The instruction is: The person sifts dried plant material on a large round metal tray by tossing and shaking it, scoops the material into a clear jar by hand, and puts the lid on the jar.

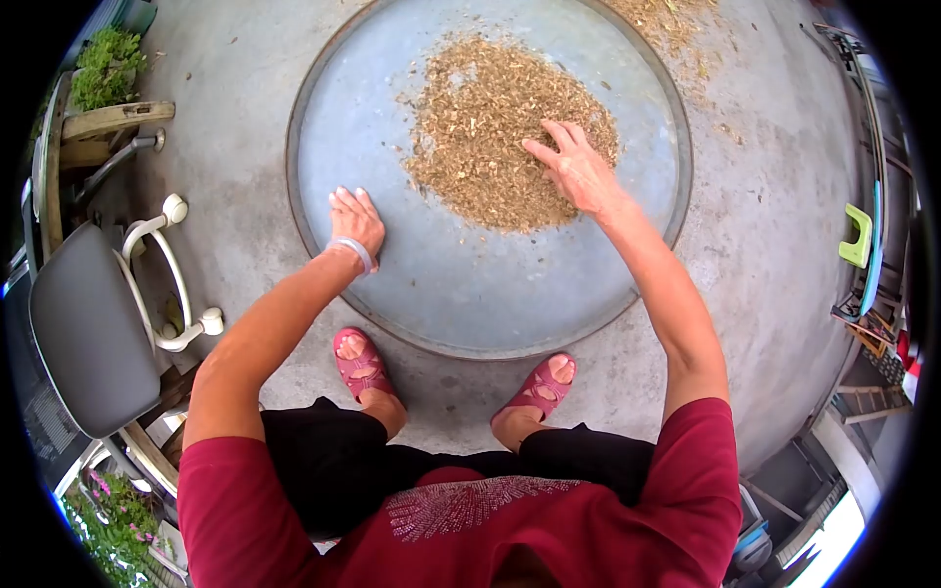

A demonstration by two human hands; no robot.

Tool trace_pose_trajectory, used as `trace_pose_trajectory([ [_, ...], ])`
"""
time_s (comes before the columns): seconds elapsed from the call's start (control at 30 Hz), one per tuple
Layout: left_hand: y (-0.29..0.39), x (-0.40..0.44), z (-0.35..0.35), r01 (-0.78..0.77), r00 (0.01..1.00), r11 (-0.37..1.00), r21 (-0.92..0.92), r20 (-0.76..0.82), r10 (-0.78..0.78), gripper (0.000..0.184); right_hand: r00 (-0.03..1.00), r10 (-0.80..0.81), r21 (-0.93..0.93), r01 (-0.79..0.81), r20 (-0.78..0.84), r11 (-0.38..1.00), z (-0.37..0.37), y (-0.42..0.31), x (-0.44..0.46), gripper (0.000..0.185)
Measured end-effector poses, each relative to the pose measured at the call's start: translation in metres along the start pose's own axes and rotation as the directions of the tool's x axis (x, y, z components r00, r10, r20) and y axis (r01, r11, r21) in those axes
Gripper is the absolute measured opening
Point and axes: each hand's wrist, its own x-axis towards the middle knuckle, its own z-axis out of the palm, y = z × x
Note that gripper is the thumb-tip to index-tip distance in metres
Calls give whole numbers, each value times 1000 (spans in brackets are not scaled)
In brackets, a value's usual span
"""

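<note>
A wide round metal tray [461, 314] with a low raised rim lies on the floor in front of my feet. On it is spread a heap of brown, chopped dry plant bits [480, 127], loose and flaky. My right hand [583, 176] is at the right side of this heap, fingers stretched and somewhat apart, with nothing visible in them. The palm is turned away, so what lies under it is hidden. Over the tray's left part is my left hand [358, 223], a pale band at its wrist. Its fingers are extended and hold nothing; whether it presses on the metal I cannot tell.
More dry bits [676, 34] lie on the concrete floor [774, 147] beyond the tray's far right rim. To the left stand a grey-seated chair [93, 328] and a green plant [108, 69]. A lime-green stool [856, 235] is among items along the right.
</note>
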Motion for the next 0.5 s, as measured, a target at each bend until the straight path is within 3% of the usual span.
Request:
trace_pose_trajectory([
  [0.13, 1, -1, 0, 6, 1000, 1000, -17, -2, -6, 120, 998, -36, -110, 29, -61, 994, 6, -8, -7, 39],
  [0.33, 0, -4, -2, 0, 1000, 1000, 1, -6, 0, 120, 993, 35, -22, -37, -111, 999, 5, 9, -22, 31],
  [0.43, 0, -3, -1, 7, 1000, 1000, 12, 3, -7, 120, 971, 187, 292, -137, -150, 946, 6, 20, -24, 36],
  [0.5, 1, -2, -1, 11, 1000, 1000, 6, 3, -11, 120, 959, 259, 346, -204, -119, 916, 4, 11, -18, 40],
])
